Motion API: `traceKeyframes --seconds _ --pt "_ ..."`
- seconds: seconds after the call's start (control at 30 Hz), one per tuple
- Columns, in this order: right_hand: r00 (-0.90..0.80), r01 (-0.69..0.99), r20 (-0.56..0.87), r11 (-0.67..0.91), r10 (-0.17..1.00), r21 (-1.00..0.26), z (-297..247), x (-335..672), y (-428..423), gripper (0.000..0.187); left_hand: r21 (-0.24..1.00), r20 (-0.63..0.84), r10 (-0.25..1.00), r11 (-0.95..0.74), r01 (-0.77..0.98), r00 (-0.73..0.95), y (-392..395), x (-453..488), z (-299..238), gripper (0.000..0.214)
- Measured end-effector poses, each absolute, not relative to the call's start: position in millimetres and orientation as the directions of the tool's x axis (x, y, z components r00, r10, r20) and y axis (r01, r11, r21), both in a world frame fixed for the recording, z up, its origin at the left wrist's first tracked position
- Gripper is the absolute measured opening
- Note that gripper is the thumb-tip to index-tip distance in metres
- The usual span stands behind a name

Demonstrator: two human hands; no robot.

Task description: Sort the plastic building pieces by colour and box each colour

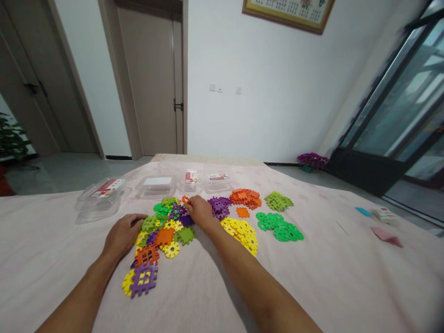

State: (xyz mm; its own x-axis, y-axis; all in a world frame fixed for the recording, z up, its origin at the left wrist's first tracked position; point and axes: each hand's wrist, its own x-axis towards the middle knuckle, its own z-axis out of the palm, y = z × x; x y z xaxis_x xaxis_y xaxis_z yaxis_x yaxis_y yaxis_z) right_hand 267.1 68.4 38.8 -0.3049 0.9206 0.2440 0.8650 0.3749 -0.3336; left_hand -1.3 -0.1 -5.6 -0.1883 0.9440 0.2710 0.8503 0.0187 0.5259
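Note:
A mixed heap of plastic snap-together pieces [163, 231] in green, yellow, orange and purple lies on the pink cloth [347, 277]. My right hand [200, 212] is at the heap's far edge, its fingers pinched on a small orange piece [185, 200]. At the heap's left edge my left hand [122, 235] rests with curled fingers touching green and yellow pieces. Sorted piles lie to the right: purple [219, 206], orange [245, 198], light green [278, 201], green [280, 226] and yellow [242, 232].
Several clear plastic boxes [100, 198] stand in a row beyond the pieces. A small box [384, 215], a blue card [364, 211] and a pink card [385, 235] lie at the right. Doors, a flower pot [312, 162] and a glass door are behind.

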Motion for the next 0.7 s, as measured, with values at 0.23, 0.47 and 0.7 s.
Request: traceKeyframes --seconds 0.23,0.47,0.7 --pt "-0.154 0.843 0.388 0.326 0.909 -0.428 74 341 63 0.019 0.527 0.273 0.939 0.033 0.849 -0.206 0 -2 -7 0.038" --pt "0.068 0.95 0.341 0.044 0.938 -0.309 72 435 71 0.022 0.517 0.257 0.943 0.052 0.854 -0.213 0 -1 -5 0.038" --pt "0.017 0.946 0.163 0.037 0.986 -0.321 43 464 71 0.036 0.527 0.225 0.95 0.069 0.847 -0.218 1 -3 -7 0.038"
